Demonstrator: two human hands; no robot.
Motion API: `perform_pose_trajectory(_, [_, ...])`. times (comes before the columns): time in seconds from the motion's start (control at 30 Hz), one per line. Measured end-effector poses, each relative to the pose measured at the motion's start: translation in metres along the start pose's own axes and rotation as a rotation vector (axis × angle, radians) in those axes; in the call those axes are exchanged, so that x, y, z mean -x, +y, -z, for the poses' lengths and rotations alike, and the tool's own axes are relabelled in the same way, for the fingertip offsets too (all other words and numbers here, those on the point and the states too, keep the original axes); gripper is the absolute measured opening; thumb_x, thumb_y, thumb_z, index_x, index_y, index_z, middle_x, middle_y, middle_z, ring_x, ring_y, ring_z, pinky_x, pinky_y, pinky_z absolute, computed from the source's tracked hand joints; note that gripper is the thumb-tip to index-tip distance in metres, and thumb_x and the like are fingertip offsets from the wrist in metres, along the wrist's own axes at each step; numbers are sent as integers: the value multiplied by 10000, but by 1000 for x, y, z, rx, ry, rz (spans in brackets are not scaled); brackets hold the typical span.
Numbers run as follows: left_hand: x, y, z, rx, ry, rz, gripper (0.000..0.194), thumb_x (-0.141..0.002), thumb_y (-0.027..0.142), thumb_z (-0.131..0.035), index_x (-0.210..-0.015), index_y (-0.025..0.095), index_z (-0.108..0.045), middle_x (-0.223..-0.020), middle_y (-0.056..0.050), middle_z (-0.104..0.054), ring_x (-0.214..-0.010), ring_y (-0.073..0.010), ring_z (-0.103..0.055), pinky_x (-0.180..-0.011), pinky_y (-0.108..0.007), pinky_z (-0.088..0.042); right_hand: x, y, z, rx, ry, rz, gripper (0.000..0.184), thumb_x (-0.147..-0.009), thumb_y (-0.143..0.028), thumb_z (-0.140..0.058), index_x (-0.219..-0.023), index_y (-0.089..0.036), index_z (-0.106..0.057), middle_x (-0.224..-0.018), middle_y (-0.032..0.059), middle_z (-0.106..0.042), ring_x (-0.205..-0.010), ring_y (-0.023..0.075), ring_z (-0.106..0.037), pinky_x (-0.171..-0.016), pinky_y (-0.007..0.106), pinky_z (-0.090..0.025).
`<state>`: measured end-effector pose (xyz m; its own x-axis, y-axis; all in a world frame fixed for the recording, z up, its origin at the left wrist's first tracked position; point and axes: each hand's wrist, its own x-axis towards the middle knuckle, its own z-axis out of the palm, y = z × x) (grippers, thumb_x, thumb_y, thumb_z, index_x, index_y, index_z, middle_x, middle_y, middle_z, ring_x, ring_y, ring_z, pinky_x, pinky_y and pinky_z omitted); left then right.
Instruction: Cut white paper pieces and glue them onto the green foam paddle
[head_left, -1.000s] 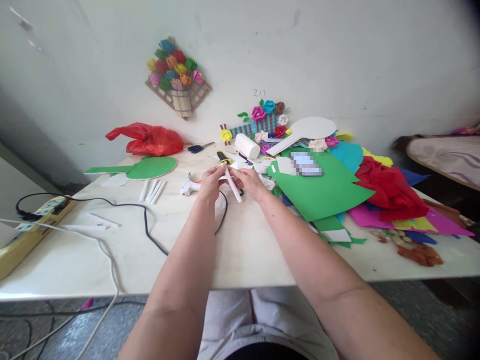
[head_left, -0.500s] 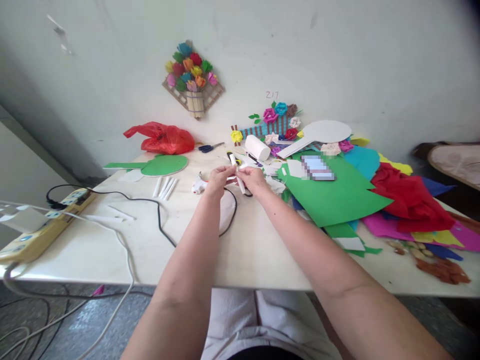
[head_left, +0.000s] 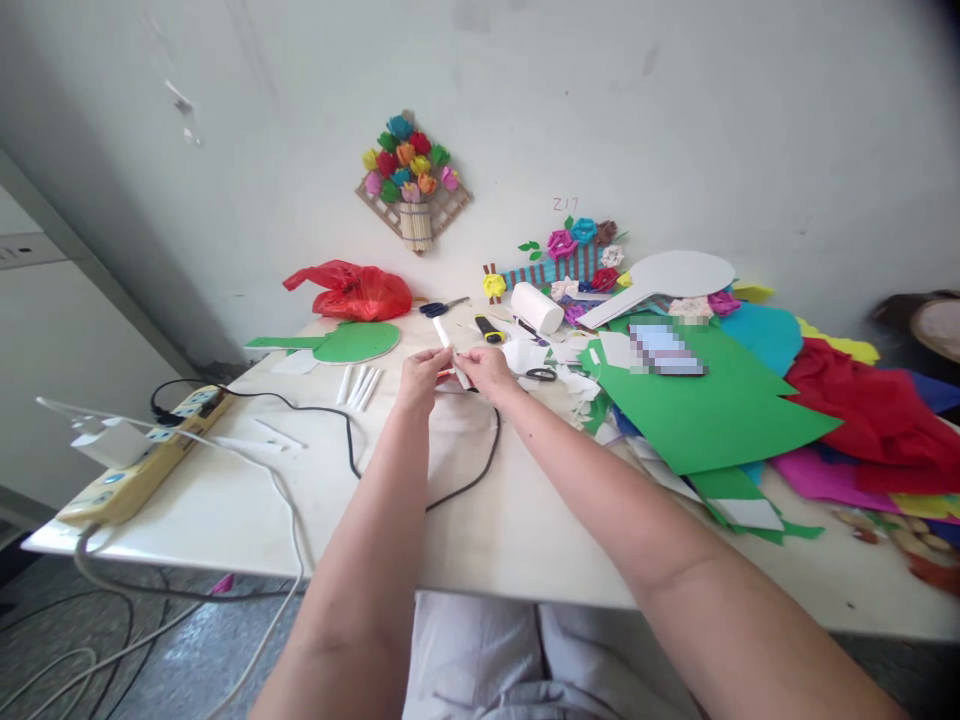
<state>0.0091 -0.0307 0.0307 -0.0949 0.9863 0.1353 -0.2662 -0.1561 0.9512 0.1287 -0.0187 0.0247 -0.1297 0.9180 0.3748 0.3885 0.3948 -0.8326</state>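
Note:
My left hand and my right hand meet over the middle of the white table, both pinching a thin white rolled paper stick that points up and away from me. Several more white paper sticks lie on the table just left of my left hand. A black cable curves beneath my hands. The glue gun seen earlier is hidden behind my hands.
A power strip with plugs sits at the left edge. A green paddle shape, a red plastic bag, blue scissors and a white roll lie behind. Coloured paper sheets pile up at the right. Paper-flower crafts hang on the wall.
The view has swung left and tilted, so everything sits further right. My hands still hold the white stick, which has turned from pointing toward me to pointing up and away.

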Motion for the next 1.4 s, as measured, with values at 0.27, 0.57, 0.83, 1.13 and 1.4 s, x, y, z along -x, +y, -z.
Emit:
perform_pose_trajectory(0.27, [-7,0,28,277,299,-142,341,-548,409,-759,-713,148,-613,-641,7,-586,-540,-68,-519,-549,-200,-401,11,-15,-12,748,-91,197,285,-833,-257,-447,-1028,-166,-634,-1037,109,-639,-982,232,-558,-835,320,-398])
perform_pose_trajectory(0.57, [-7,-2,31,356,336,-194,266,-588,340,-741,-731,148,-625,-596,22,-561,-507,-56,-500,-476,-175,-342,8,-11,-48,956,-204,207,346,-819,-232,-447,-1138,-119,-520,-1019,159,-598,-997,272,-522,-845,368,-395])
perform_pose_trajectory(0.83, [-14,13,16,234,314,-149,255,-646,376,-684,-788,169,-637,-653,3,-595,-607,-88,-555,-539,-194,-369,-9,6,-5,795,22,-93,326,-790,-252,-532,-1100,-155,-562,-959,152,-652,-912,265,-595,-751,345,-430])
perform_pose_trajectory(1.13, [-10,-2,-14,226,123,30,261,-578,315,-711,-747,134,-630,-576,12,-551,-503,-64,-480,-470,-184,-337,-36,19,70,316,521,-59,366,-733,-460,-601,-960,-175,-634,-869,90,-670,-883,239,-606,-690,295,-456])
perform_pose_trajectory(1.4, [-3,-27,-19,117,-30,102,236,-579,298,-695,-719,124,-621,-583,0,-557,-491,-78,-494,-469,-208,-396,-1,38,79,-270,311,-127,302,-651,-394,-647,-758,-112,-628,-594,27,-616,-366,74,-424,-354,211,-354])
